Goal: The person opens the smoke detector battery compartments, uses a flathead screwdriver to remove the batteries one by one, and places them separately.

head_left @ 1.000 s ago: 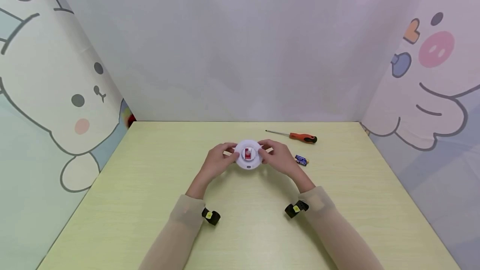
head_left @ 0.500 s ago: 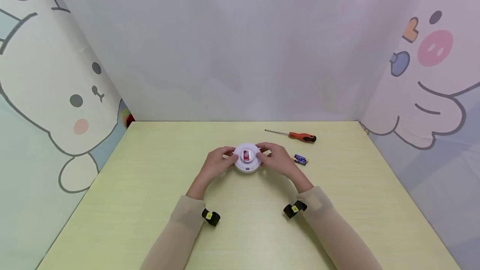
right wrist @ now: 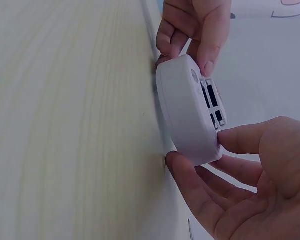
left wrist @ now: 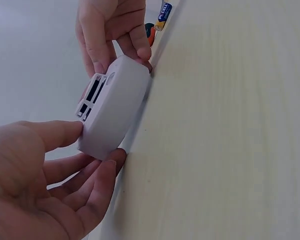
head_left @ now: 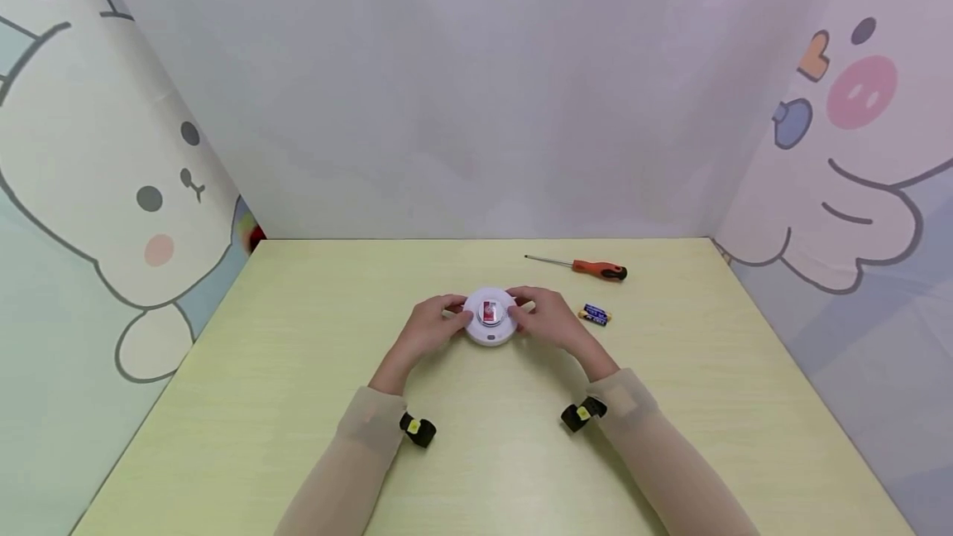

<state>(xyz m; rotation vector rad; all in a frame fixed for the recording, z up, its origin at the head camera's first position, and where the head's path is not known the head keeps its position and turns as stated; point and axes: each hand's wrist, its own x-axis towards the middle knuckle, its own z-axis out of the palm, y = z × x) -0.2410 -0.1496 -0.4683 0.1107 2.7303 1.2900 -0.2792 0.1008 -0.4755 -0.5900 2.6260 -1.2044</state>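
Note:
A round white smoke detector point(head_left: 490, 336) with a raised, slotted centre and a red-and-white label stands face up, low over the table, in the head view. My left hand point(head_left: 432, 326) grips its left edge, thumb on the top face and fingers beneath the rim. On the opposite side, my right hand point(head_left: 548, 321) holds the rim in the same way. Both wrist views show the detector point(left wrist: 115, 107) from the side, its dark slots facing the thumbs. The fingertips of the right hand point(right wrist: 270, 175) reach under the detector's edge.
An orange-and-black screwdriver point(head_left: 599, 270) lies behind the right hand, its shaft pointing left. Two blue batteries point(head_left: 596, 315) lie side by side to the right of that hand. The pale wooden table point(head_left: 298, 404) ends at a grey backdrop point(head_left: 476, 106).
Both hands have brought the detector slightly nearer the person and lower toward the table. The grip on it is the same. The screwdriver and batteries have stayed put.

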